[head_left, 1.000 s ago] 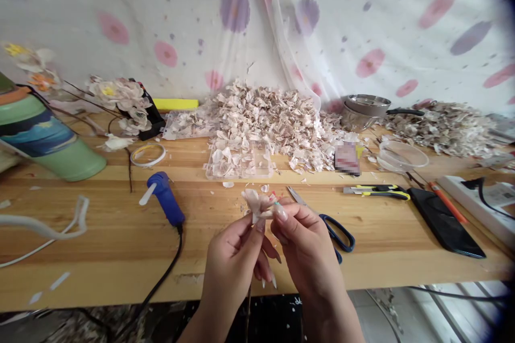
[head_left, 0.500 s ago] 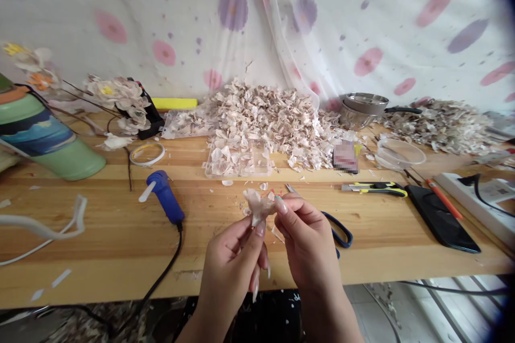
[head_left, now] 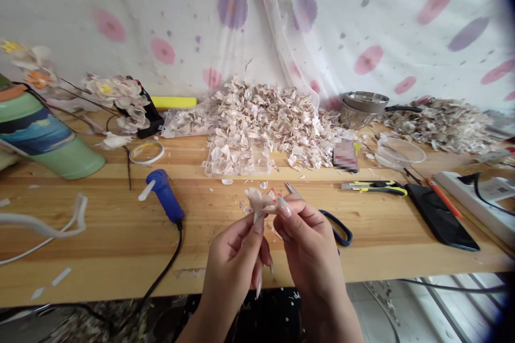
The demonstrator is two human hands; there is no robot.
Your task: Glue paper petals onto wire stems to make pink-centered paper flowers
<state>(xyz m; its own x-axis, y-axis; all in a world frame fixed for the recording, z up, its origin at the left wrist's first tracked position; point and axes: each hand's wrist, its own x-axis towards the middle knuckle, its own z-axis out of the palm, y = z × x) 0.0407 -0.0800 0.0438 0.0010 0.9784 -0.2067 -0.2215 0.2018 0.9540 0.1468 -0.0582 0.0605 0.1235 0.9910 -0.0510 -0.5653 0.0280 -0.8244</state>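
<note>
Between my two hands, above the front middle of the wooden table, is a small pale flower (head_left: pixel 255 199) made of thin petals. My left hand (head_left: pixel 235 252) pinches it from below at its base. My right hand (head_left: pixel 309 236) pinches its right side between thumb and forefinger. Behind the right hand lie scissors (head_left: pixel 341 230) with dark blue handles, partly hidden. Just beyond the hands sits a clear compartment box (head_left: pixel 209 171) holding loose petals, and a large heap of dried petals (head_left: pixel 265 112) rises behind it.
A blue glue gun (head_left: pixel 166 195) with its cord stands left of my hands, near a tape roll (head_left: pixel 147 153) and a green tumbler (head_left: pixel 76 155). To the right are a utility knife (head_left: pixel 376 188), a black phone (head_left: pixel 442 220), a power strip (head_left: pixel 475 198) and metal bowls (head_left: pixel 364 107).
My fingers have shifted slightly around the flower, and its petals look a little more turned upright. Both hands keep their pinch. The things on the table stay in place.
</note>
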